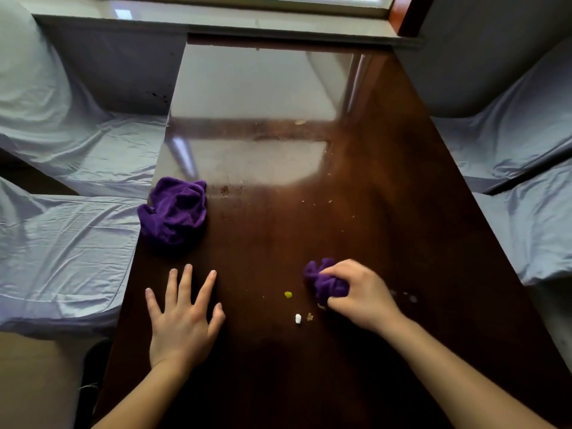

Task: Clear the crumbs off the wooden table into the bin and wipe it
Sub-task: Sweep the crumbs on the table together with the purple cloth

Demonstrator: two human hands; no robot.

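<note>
A dark, glossy wooden table (356,187) runs away from me toward a window sill. My right hand (360,297) is shut on a small bunched purple cloth (325,281), pressed on the table near its front right. Just left of it lie a yellow crumb (288,294), a white crumb (298,318) and a brown crumb (309,317). Finer crumbs (329,201) are scattered farther up the table. My left hand (184,317) rests flat on the wood with fingers spread, holding nothing. A second, larger purple cloth (173,210) lies crumpled at the left edge. No bin is in view.
Seats draped in pale blue-grey fabric flank the table, on the left (71,243) and on the right (526,181). A window sill (216,20) closes off the far end. Smears and a stain (224,190) mark the tabletop's middle.
</note>
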